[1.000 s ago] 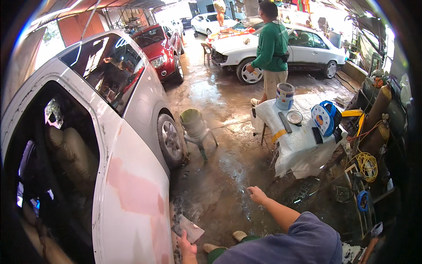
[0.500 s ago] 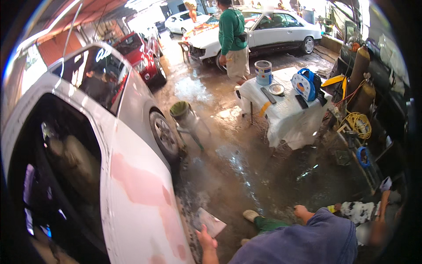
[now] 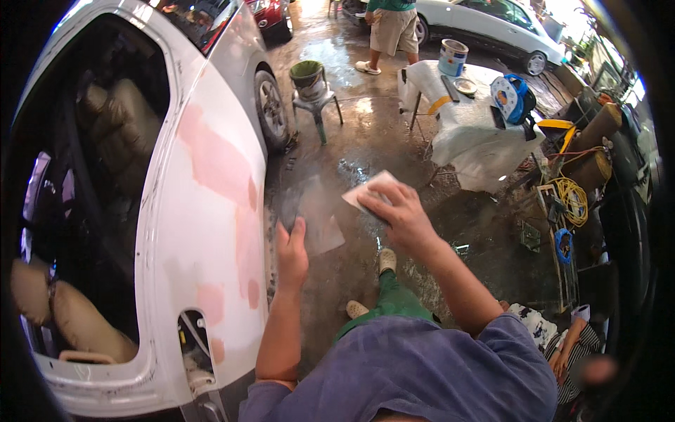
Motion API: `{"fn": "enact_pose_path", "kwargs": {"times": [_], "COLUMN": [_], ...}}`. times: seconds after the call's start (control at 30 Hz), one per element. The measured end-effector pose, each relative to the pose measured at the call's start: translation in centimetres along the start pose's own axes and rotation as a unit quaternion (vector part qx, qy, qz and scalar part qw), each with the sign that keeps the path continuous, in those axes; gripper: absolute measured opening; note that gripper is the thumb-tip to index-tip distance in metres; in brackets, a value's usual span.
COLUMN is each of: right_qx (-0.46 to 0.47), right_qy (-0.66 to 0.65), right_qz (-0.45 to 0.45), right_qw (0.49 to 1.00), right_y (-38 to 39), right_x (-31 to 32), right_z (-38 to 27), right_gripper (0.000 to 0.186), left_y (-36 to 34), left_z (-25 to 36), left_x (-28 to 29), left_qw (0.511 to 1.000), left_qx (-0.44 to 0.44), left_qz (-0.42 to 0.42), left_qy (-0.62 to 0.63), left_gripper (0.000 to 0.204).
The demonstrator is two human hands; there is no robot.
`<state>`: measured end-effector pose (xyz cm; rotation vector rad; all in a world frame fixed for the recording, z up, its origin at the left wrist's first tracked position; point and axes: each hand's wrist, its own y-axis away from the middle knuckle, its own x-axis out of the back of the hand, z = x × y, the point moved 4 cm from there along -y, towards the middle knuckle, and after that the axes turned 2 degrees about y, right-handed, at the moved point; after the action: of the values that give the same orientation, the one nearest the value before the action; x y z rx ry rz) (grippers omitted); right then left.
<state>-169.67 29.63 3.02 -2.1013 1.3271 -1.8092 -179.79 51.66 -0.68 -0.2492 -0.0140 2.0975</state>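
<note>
My left hand holds a flat, pale, motion-blurred sheet by its edge, thumb up, just right of the white car body. Pink smoothed patches cover part of that car's panel. In front of me, my right hand is closed around a flat whitish rectangular piece with a darker underside; its exact kind is unclear. The piece is tilted, close to the sheet but apart from it. Neither hand touches the car.
A stool with a bucket stands by the car's wheel. Further right, a covered table bears a paint can and a blue bag. A person stands behind; another sits at lower right.
My right hand has come up from my right side to the front, now showing the whitish piece. My left hand has risen with the sheet. The view has tilted downward.
</note>
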Motion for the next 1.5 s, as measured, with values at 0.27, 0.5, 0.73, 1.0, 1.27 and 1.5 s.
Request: {"fn": "enact_pose_path", "kwargs": {"times": [0.27,0.5,0.73,1.0,1.27,1.5], "right_qx": [0.127,0.131,0.153,-0.067,0.102,-0.005], "right_qy": [0.007,-0.059,-0.074,-0.223,-0.269,-0.205], "right_qz": [0.03,-0.039,-0.088,-0.18,0.002,-0.084], "right_qw": [0.991,0.989,0.982,0.956,0.958,0.975], "right_y": [-1.3,3.0,4.5,11.7,6.9,9.6], "right_x": [0.4,-1.6,-2.4,-8.4,0.6,-4.7], "right_z": [-5.5,-8.4,-10.3,-5.5,-11.1,-7.4], "right_gripper": [0.039,0.046,0.05,0.049,0.063,0.064], "left_y": [2.1,3.4,4.0,3.2,6.4,8.5], "left_z": [3.2,4.6,4.0,5.8,-2.8,-3.9], "left_x": [-0.1,-0.2,1.4,1.8,0.2,1.2], "left_qw": [0.993,0.98,0.974,0.985,0.947,0.928], "left_qx": [-0.032,-0.064,-0.04,-0.133,0.157,0.181], "left_qz": [-0.002,0.014,0.039,0.102,0.098,0.136], "left_qy": [-0.111,-0.189,-0.221,-0.032,0.261,0.296], "left_gripper": [0.05,0.049,0.046,0.032,0.03,0.032]}}
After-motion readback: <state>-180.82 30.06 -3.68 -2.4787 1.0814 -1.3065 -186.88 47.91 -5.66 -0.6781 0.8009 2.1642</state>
